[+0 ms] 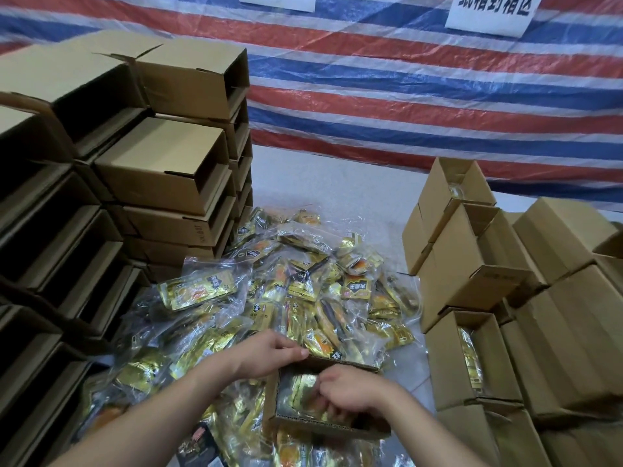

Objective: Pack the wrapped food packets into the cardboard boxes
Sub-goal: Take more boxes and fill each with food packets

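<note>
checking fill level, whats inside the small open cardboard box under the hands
The small open cardboard box holds gold foil food packets in clear wrap. The right hand reaches in and covers part of them, so their count and the box's floor are hidden.

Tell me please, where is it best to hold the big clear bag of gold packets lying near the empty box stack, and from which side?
Probably grip the big clear bag by its loose clear plastic border, at the upper edge, coming from above. It lies flat and uppermost on the packet pile, so nothing covers it. The border is thin, crinkled film that pinches easily, while the gold middle looks wide and slippery.
</note>
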